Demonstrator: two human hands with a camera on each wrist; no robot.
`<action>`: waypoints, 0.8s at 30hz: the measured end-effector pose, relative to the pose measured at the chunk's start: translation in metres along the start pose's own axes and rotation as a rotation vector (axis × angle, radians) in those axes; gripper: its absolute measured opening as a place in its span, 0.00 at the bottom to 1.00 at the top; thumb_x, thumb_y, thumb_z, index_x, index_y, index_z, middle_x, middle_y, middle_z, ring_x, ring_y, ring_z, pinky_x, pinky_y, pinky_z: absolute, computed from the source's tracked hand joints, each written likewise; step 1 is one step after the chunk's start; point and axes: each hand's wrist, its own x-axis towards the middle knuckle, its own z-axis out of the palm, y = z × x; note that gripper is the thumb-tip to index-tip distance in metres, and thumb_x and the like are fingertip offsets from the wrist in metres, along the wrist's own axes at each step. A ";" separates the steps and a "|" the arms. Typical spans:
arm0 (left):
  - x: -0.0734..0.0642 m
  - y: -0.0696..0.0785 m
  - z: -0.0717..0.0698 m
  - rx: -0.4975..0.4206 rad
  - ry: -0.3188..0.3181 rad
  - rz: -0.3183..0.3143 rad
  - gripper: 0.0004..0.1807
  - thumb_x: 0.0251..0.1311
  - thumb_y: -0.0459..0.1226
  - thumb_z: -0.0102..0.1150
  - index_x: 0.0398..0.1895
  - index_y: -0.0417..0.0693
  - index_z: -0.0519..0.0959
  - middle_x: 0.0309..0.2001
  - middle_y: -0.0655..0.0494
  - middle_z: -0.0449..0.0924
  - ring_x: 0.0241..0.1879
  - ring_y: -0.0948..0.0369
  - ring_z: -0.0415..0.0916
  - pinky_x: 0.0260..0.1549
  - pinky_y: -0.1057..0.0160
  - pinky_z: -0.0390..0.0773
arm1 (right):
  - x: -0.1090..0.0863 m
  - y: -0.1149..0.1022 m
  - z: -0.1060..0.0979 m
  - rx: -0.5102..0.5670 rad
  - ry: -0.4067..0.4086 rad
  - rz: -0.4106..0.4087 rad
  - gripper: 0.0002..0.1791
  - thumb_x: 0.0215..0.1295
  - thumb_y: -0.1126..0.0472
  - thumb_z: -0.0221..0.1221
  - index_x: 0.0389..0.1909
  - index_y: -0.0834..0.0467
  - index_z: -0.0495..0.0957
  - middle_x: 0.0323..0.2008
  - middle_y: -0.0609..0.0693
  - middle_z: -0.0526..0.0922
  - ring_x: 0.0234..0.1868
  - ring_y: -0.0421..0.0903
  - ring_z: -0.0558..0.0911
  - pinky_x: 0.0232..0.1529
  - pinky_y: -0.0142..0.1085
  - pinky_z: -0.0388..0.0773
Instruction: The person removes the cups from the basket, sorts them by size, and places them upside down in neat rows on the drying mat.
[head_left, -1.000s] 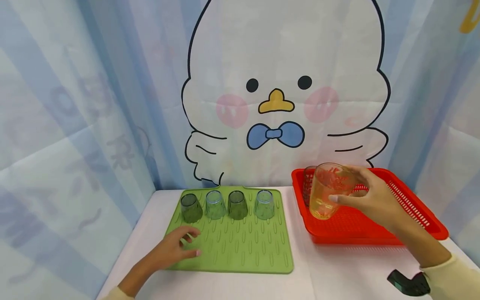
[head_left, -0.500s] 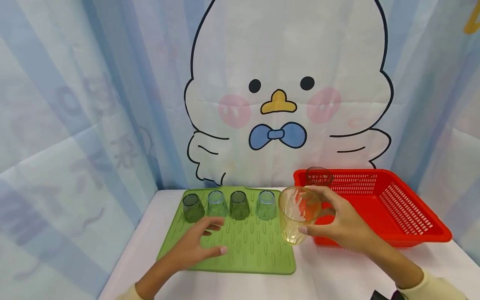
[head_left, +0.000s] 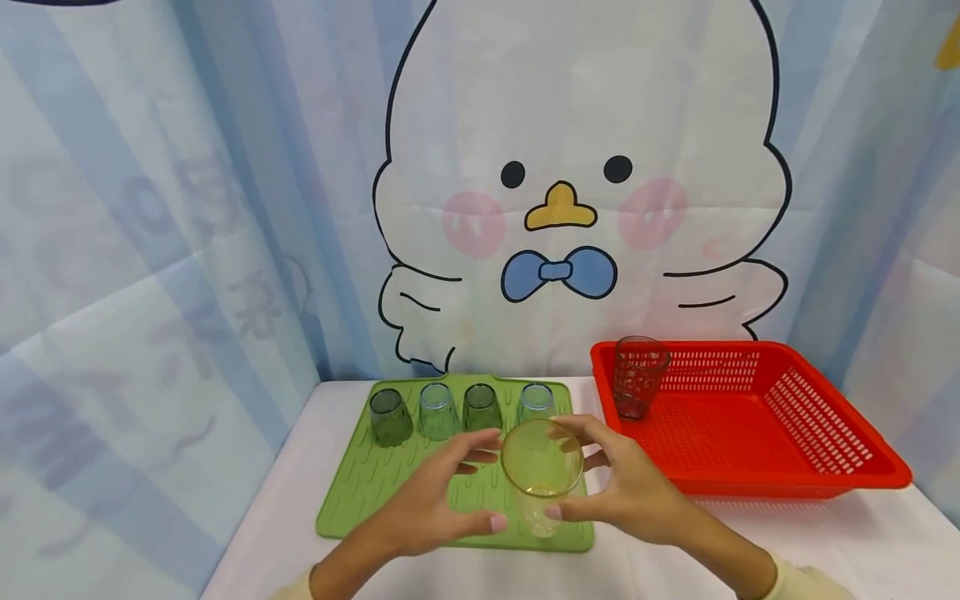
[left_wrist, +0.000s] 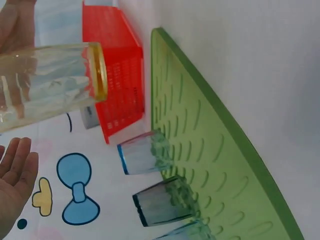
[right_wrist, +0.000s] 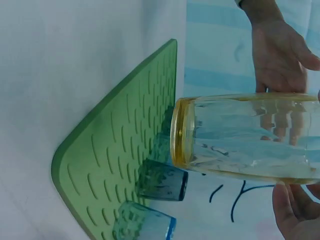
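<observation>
A clear yellow-tinted drinking glass [head_left: 542, 467], mouth up, is held above the front right part of the green drying mat [head_left: 337, 500]. My right hand [head_left: 637, 492] grips it from the right side, thumb at the front and fingers behind. To the left of the glass, my left hand [head_left: 431, 500] has its fingers spread and a gap between thumb and fingertips; in the left wrist view its fingers [left_wrist: 20, 165] are apart from the glass. Along the mat's back edge several small tumblers stand upside down in a row, among them a dark grey one [head_left: 390, 418] and a bluish one [head_left: 438, 414].
At the right stands a red plastic basket [head_left: 750, 479] with perforated walls. A tall smoky glass [head_left: 640, 379] sits in its back left corner. A printed curtain [head_left: 555, 100] closes off the back and sides of the white table [head_left: 645, 550].
My right hand has carried the yellow glass leftward from over the basket to over the mat. My left hand has moved right, closer to the glass.
</observation>
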 end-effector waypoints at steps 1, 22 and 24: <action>0.001 0.001 0.001 -0.003 -0.003 -0.001 0.44 0.57 0.52 0.72 0.74 0.54 0.62 0.64 0.55 0.74 0.61 0.59 0.74 0.58 0.58 0.77 | 0.000 0.000 0.002 0.006 -0.006 -0.007 0.43 0.47 0.52 0.79 0.65 0.51 0.71 0.55 0.45 0.81 0.51 0.42 0.79 0.48 0.33 0.80; 0.004 0.007 0.009 0.063 0.048 -0.099 0.44 0.47 0.53 0.78 0.68 0.55 0.70 0.57 0.61 0.76 0.52 0.65 0.74 0.50 0.61 0.79 | 0.003 0.004 0.021 0.053 -0.132 -0.049 0.44 0.50 0.47 0.77 0.66 0.53 0.69 0.56 0.46 0.79 0.52 0.46 0.78 0.54 0.36 0.79; 0.005 0.007 0.009 0.074 0.051 -0.091 0.43 0.47 0.54 0.78 0.67 0.55 0.70 0.57 0.61 0.76 0.51 0.65 0.74 0.49 0.61 0.79 | 0.004 0.006 0.021 0.060 -0.133 -0.064 0.44 0.50 0.49 0.77 0.66 0.53 0.69 0.56 0.48 0.79 0.52 0.46 0.78 0.54 0.35 0.79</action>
